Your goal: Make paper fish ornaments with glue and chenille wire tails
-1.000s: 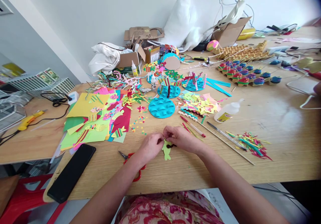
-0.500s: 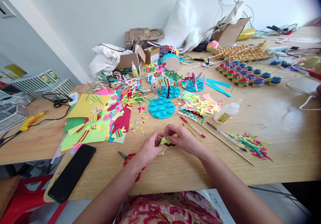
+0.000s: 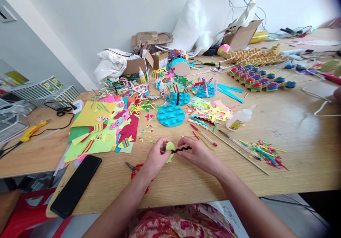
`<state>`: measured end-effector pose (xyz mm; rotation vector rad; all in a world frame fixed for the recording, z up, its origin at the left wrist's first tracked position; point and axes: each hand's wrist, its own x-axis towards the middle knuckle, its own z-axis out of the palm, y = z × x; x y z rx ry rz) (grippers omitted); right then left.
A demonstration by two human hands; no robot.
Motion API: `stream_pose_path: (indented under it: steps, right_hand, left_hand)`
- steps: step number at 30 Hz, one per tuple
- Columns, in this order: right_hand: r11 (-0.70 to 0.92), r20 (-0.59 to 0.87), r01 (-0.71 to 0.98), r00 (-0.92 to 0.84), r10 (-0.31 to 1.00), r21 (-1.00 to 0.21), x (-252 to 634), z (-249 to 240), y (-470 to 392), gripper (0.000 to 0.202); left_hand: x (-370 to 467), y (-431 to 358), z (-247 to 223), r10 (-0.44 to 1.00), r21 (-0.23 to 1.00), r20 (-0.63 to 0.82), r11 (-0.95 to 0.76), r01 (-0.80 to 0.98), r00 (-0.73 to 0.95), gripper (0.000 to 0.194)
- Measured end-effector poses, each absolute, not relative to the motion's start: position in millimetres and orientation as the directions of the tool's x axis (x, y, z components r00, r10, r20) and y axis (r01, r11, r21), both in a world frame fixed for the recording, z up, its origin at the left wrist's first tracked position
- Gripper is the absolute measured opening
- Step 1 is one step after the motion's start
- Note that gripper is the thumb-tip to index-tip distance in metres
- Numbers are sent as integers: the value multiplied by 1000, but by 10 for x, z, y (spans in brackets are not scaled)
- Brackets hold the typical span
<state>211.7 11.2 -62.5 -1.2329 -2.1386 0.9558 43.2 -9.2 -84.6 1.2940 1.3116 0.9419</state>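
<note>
My left hand [image 3: 156, 157] pinches a light green paper cutout [image 3: 169, 146], which looks like a fish, partly hidden by the fingers. A dark brown wavy pipe cleaner [image 3: 181, 149] runs across the cutout to my right hand [image 3: 198, 155], whose fingers are closed on its far end. Both hands are just above the table's front part. Beneath my left wrist lie red-handled scissors [image 3: 133, 169], partly covered by the forearm. Beyond the hands sits a scalloped turquoise disc [image 3: 171, 115].
Coloured paper sheets [image 3: 90, 113] with fish cutouts lie left, near a black phone [image 3: 76, 184]. To the right are a glue bottle [image 3: 239, 119], a wooden stick [image 3: 239, 152] and paper strips [image 3: 266, 154]. Painted egg-carton pieces [image 3: 262, 77] stand farther back.
My right hand has drawn away to the right from my left, and more of the brown pipe cleaner shows between them. The green cutout now stands more upright.
</note>
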Motion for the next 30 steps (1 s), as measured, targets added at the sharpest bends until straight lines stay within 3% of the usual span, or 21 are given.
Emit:
stream_pose_path:
  steps: [16, 25, 30]
  right_hand:
    - [270, 92, 335, -463, 882, -903, 2125, -749, 101, 8]
    - [344, 122, 471, -441, 889, -812, 2130, -665, 84, 7]
    - [384, 135, 508, -459, 878, -771, 2106, -619, 73, 7]
  left_hand:
    - [497, -156, -697, 981, 982, -189, 187, 39, 48, 24]
    - [434, -202, -605, 979, 987, -141, 128, 93, 150, 23]
    - [444, -155, -688, 986, 985, -125, 109, 137, 115, 26]
